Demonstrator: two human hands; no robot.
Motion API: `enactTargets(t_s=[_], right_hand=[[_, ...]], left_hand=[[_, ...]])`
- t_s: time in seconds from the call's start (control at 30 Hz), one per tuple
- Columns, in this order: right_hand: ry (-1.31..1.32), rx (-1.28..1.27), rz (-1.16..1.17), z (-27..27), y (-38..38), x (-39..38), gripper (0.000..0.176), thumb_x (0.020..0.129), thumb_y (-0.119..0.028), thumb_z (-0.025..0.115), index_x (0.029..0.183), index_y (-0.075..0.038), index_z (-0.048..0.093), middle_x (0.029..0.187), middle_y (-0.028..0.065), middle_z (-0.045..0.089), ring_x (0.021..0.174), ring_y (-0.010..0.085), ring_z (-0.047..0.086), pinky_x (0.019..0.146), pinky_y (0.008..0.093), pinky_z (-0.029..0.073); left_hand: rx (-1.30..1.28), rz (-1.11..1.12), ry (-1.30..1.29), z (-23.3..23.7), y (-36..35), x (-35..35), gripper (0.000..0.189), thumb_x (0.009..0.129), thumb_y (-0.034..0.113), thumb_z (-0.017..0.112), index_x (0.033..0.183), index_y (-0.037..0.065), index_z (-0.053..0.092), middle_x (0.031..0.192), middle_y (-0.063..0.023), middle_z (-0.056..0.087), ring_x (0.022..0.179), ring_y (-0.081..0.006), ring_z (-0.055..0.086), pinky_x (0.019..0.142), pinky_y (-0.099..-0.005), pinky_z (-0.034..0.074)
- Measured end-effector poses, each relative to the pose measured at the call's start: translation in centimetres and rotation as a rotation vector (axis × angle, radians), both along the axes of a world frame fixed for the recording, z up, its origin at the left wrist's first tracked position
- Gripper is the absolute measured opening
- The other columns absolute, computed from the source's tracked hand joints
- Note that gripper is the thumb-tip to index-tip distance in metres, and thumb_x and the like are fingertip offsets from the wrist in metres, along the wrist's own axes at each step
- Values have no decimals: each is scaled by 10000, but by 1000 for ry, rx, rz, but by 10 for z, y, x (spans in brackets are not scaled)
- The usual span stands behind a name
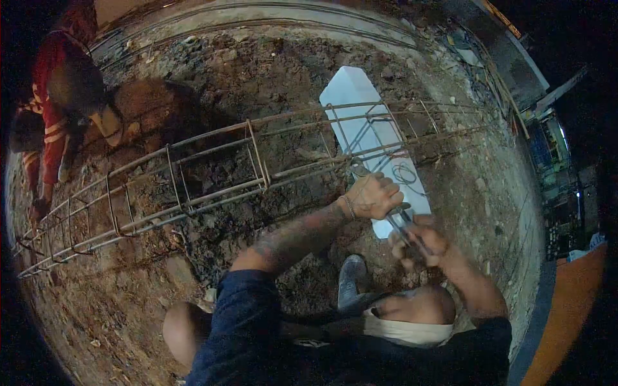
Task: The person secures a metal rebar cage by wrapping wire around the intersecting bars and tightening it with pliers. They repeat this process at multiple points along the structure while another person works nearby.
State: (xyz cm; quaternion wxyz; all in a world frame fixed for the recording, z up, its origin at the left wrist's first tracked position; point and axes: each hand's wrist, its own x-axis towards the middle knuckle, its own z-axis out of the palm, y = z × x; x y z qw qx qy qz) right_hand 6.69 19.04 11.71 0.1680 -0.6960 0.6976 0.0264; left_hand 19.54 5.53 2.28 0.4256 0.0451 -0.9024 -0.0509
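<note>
My left hand [373, 195] is closed in a fist by the near bars of the rebar cage [264, 183]. A grey rounded metal end shows above its knuckles, and dark metal handles come out below, like a pair of pincers [402, 222]. My right hand [421, 243], smeared by motion, is closed around the lower handles. Beneath the cage lies a long white block or board [370, 132]. Thin dark wire [407, 177] lies in loops on it, just beyond my hands. The pincers' jaws are not clearly visible.
Rough, broken soil surrounds the cage. At the far left another person [48, 122] in red sleeves bends with a hand near the cage's end. Long rods [257, 22] run along the back. An orange panel [570, 309] stands at right.
</note>
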Motion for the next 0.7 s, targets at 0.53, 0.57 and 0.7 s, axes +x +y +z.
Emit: enactTargets(t_s=[0.53,0.57,0.7], right_hand=[[-734,636,-578,19,-8,9,226,868,-260,539,838,-37,533,557,4,445,475,140,482,441,306,395],[-572,684,-662,22,-10,13,222,866,-256,536,832,-36,546,554,9,442,497,136,491,459,295,401],[-150,349,-339,17,2,12,201,844,-219,540,868,-19,538,562,34,472,532,171,526,487,332,418]], left_hand=[[-31,65,-45,15,19,11,315,630,223,598,896,62,544,841,-61,560,757,-210,556,627,-336,436],[12,80,-28,18,21,12,327,626,224,608,901,62,538,836,-67,553,767,-209,556,641,-351,437],[105,43,-30,39,10,-2,305,620,231,633,868,78,542,821,-80,546,803,-234,565,669,-366,460]])
